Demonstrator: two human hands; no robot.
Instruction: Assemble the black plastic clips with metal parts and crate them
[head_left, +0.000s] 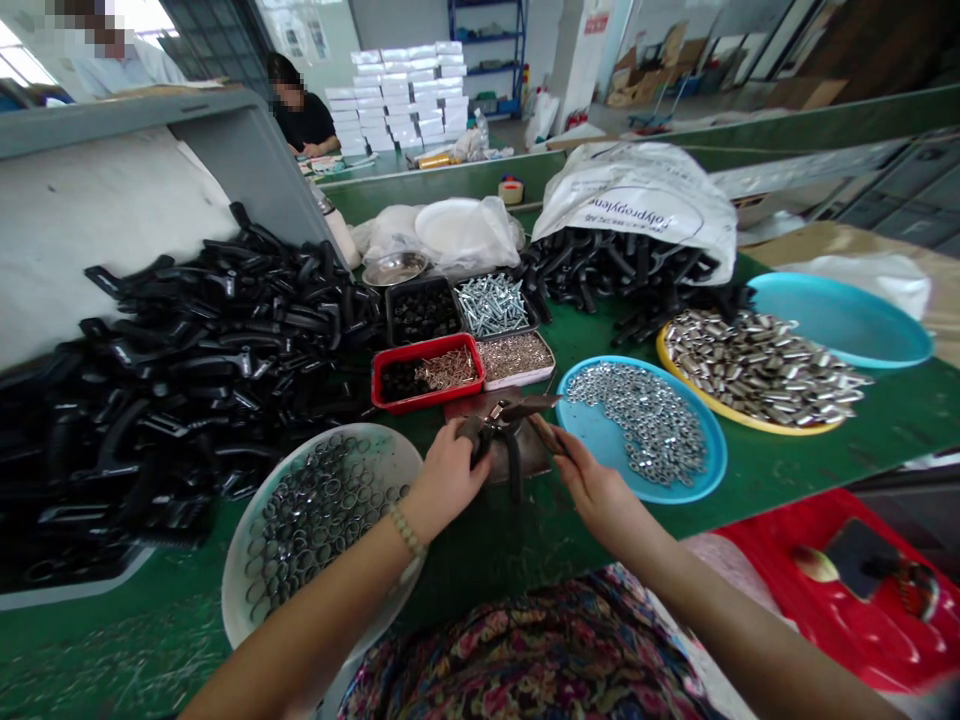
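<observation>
My left hand is closed around a black plastic handle part with a shiny metal fitting at its top. My right hand grips the wooden shaft of a hammer, whose dark tapered head lies close beside the fitting; I cannot tell whether they touch. Under both is a dark metal plate on the green bench. A white basin of metal rings stands by my left forearm. Right of the hammer sits a blue tray with small metal nuts.
Black handle parts are heaped at left; more spill from a white sack. Ahead stand a red tray of small parts and a bin of screws. A yellow tray holds metal sleeves. A person sits beyond.
</observation>
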